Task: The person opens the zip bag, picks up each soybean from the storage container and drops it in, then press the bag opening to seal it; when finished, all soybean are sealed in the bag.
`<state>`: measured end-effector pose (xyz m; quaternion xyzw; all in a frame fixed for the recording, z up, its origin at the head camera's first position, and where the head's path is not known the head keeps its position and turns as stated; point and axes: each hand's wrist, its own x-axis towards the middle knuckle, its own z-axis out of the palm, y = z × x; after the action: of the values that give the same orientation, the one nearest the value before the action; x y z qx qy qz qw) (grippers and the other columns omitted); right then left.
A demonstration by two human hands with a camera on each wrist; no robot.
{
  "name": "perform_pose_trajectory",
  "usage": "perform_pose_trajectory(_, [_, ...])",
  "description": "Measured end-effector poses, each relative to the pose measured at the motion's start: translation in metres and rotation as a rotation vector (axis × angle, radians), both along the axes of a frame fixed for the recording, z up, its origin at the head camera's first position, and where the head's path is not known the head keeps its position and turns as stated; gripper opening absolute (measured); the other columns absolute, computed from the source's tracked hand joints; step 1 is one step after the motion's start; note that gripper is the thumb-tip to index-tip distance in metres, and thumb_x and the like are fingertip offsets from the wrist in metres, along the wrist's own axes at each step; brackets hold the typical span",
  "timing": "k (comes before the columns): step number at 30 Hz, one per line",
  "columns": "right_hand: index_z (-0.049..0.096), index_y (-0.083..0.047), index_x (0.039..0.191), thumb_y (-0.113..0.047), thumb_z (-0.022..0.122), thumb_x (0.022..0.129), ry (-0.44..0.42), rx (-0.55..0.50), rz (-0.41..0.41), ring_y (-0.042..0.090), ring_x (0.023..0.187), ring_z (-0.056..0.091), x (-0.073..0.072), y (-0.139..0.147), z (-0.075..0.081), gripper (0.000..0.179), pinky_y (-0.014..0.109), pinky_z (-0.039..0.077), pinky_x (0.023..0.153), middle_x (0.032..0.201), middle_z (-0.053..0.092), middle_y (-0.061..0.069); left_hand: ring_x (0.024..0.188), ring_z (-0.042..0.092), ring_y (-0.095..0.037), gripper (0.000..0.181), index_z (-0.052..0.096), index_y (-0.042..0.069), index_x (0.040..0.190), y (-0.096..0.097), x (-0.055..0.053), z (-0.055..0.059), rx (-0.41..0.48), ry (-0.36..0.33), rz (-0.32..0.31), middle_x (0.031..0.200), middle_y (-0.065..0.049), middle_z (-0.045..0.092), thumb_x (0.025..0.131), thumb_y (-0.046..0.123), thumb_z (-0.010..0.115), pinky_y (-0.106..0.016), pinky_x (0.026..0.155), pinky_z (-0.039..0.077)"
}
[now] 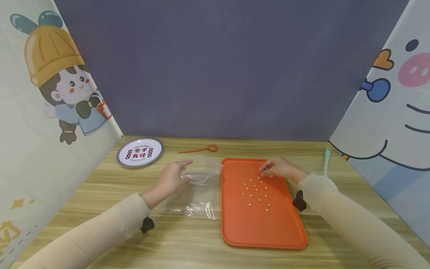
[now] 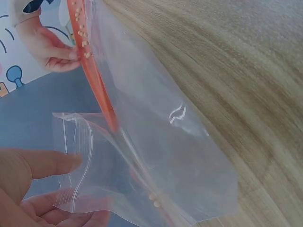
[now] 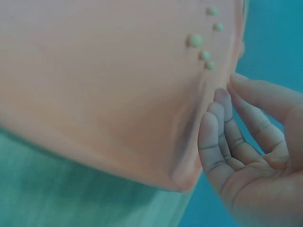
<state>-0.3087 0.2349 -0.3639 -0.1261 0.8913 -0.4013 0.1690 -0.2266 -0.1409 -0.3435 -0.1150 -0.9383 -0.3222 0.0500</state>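
Observation:
My left hand [image 1: 170, 180] holds a clear zip bag [image 1: 198, 196] at its mouth. In the left wrist view the thumb lies against the zip strip of the bag [image 2: 165, 137], with the other fingers behind the film. Two pale beans [image 2: 155, 200] show through the plastic. My right hand [image 1: 277, 169] is over the far part of an orange tray [image 1: 263, 231]. Several small soybeans [image 1: 256, 189] lie scattered on it. In the right wrist view the right hand [image 3: 255, 142] has thumb and index fingertips together; whether a bean is between them is hidden.
A white plate [image 1: 125, 156] with red lettering stands at the back left. An orange-brown spoon [image 1: 198, 150] lies behind the bag. To the tray's right is a white utensil with a pale green handle [image 1: 327, 158], partly behind the right sleeve. Walls enclose the wooden table [image 1: 188, 243].

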Motion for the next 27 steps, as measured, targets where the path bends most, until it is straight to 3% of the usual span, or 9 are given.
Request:
perform_pose_trajectory(4, [0.071,0.003,0.105,-0.009,0.07,0.087,0.008,0.016,0.015,0.015,0.08,0.065,-0.003,0.002,-0.008,0.022,0.031,0.054,0.068,0.099,0.074,0.012,0.044,0.041,-0.01,0.065,0.052,0.005,0.138,0.0,0.001,0.0,0.013,-0.015,0.002,0.131,-0.025,0.058,0.076,0.0,0.073,-0.021,0.041,0.04])
perform_pose_trajectory(8, [0.072,0.002,0.103,-0.011,0.073,0.085,0.019,0.025,0.035,0.013,0.077,0.065,-0.002,-0.002,-0.011,0.023,0.028,0.052,0.063,0.098,0.074,0.014,0.041,0.034,-0.007,0.066,0.052,0.006,0.138,0.001,0.001,0.0,0.017,-0.022,0.006,0.131,-0.025,0.058,0.076,0.0,0.073,-0.018,0.038,0.036])
perform_pose_trajectory(21, [0.072,0.006,0.096,-0.003,0.072,0.082,0.018,0.017,0.048,0.011,0.067,0.061,-0.003,-0.006,-0.014,0.016,0.026,0.048,0.058,0.086,0.074,0.011,0.039,0.033,-0.007,0.065,0.051,0.005,0.138,0.001,-0.001,-0.001,0.005,-0.017,-0.002,0.132,-0.024,0.057,0.077,0.001,0.073,-0.018,0.038,0.037])
perform_pose_trajectory(27, [0.071,0.005,0.098,-0.007,0.071,0.085,0.021,0.046,0.011,0.013,0.07,0.062,-0.002,-0.004,-0.008,0.017,0.029,0.052,0.064,0.086,0.074,0.009,0.049,0.044,-0.009,0.065,0.052,0.006,0.138,0.002,0.0,0.0,-0.014,-0.01,0.002,0.133,-0.022,0.058,0.076,0.002,0.074,-0.021,0.041,0.039])
